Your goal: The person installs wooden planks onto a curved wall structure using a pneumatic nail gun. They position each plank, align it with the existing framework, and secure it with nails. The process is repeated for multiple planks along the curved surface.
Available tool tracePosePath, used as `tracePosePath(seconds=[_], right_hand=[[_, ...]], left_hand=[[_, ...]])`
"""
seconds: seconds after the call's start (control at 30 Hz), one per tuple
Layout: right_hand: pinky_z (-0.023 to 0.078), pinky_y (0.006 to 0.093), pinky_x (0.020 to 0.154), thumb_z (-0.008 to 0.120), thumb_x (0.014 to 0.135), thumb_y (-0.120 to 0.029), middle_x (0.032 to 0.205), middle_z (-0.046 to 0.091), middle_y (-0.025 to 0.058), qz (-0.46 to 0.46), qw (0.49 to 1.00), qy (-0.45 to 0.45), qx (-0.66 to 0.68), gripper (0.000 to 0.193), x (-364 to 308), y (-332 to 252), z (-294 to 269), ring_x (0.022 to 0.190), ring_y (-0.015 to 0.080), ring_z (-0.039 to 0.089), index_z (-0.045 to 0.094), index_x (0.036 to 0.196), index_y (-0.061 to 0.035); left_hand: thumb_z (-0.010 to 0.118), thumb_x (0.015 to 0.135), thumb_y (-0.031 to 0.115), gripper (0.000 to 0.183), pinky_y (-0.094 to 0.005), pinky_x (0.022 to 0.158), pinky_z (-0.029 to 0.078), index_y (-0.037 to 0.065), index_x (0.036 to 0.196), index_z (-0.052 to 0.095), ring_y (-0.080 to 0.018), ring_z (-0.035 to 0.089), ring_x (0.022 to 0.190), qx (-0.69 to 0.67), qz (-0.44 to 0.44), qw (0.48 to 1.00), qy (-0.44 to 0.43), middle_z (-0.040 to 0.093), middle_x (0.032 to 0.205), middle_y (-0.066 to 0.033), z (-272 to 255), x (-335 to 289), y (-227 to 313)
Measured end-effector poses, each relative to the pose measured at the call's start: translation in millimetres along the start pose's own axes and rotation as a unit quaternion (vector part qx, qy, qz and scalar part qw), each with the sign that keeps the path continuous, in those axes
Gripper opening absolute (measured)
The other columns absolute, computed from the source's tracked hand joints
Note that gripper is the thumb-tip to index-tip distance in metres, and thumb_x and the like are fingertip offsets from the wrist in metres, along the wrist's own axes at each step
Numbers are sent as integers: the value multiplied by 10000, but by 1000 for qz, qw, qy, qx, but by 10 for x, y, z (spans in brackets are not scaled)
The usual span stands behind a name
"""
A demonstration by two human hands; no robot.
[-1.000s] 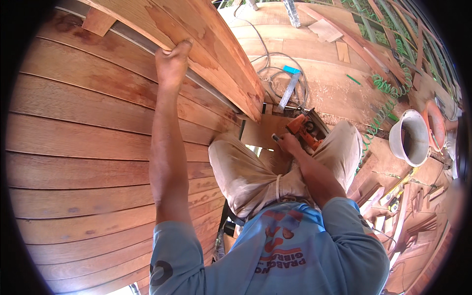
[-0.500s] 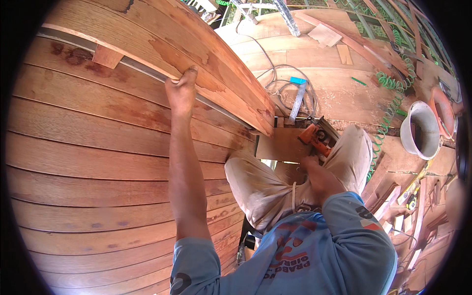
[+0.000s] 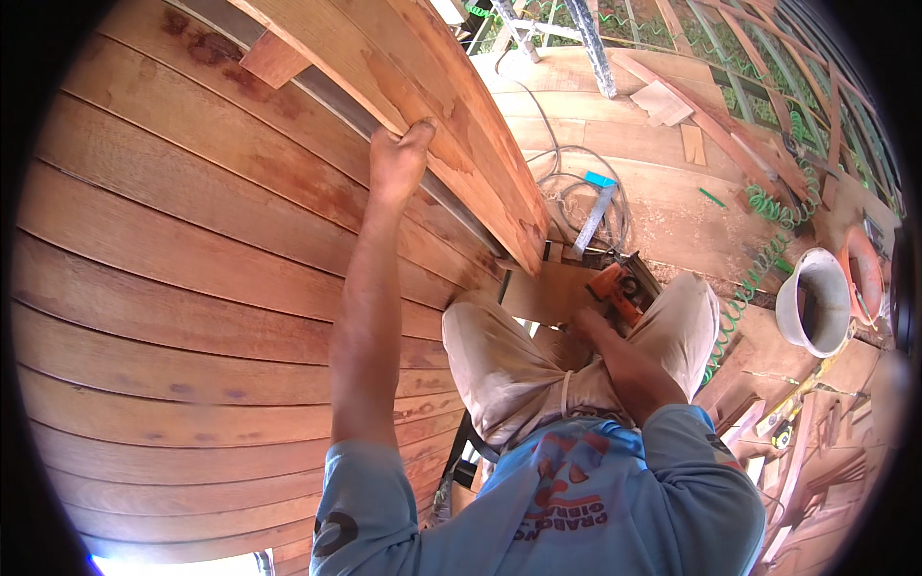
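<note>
My left hand (image 3: pixel 400 165) is closed round the lower edge of a long wooden plank (image 3: pixel 480 154), its thumb over the face. The plank stands off a wall of overlapping boards (image 3: pixel 192 259), and a small wood block (image 3: pixel 275 60) shows in the gap. Between my knees, my right hand (image 3: pixel 584 326) is low beside an orange nail gun (image 3: pixel 616 294); its fingers are too dark and blurred to show whether they hold anything. The nail gun rests against the inside of my right leg. A flat brown board piece (image 3: pixel 543 296) lies just beyond my hand.
Past my knees, a try square (image 3: pixel 594 219) with a blue handle lies by a looped dark cable (image 3: pixel 624 197). A green coiled hose (image 3: pixel 738 312) runs along my right, near a grey bucket (image 3: pixel 814 305). A tape measure (image 3: pixel 783 434) and wood offcuts lie lower right.
The view has shifted, so the wall and floor sit differently in it. My left hand keeps its hold on the plank. My right hand has moved slightly left, away from the nail gun.
</note>
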State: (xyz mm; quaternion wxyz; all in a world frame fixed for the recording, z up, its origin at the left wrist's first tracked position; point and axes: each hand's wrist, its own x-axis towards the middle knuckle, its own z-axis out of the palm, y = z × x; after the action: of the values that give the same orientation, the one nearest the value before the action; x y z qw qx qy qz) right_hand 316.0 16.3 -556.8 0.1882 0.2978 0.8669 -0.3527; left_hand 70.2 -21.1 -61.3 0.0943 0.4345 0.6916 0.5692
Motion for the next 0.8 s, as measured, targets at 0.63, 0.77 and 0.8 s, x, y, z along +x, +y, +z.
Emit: tracePosePath(seconds=[0.63,0.77,0.8], right_hand=[[547,465,834,620,854,-356,1026,727,214,-96,992,-31,78,378,-16,-122,43,953,384,708,759,1058,-69],[547,474,831,642,876,-383,1016,721,231,-77,994,-41,61,387,-179,-263,-70,945,398,702,752,1063,-63],[547,478,832,651,884,-385,1015,718,239,-80,993,-32,76,380,-197,-295,-79,947,401,700,749,1065,-65]], left_hand=[[720,951,166,317,-294,922,466,-75,1147,656,-136,601,1017,34,-30,999,25,684,1085,-84,54,-126,-154],[698,964,144,293,-299,917,471,-71,1158,654,-139,601,1015,21,3,999,29,682,1108,-73,65,-108,-228],[686,973,143,295,-297,909,471,-78,1164,652,-134,597,999,33,24,999,30,680,1097,-65,64,-112,-238]])
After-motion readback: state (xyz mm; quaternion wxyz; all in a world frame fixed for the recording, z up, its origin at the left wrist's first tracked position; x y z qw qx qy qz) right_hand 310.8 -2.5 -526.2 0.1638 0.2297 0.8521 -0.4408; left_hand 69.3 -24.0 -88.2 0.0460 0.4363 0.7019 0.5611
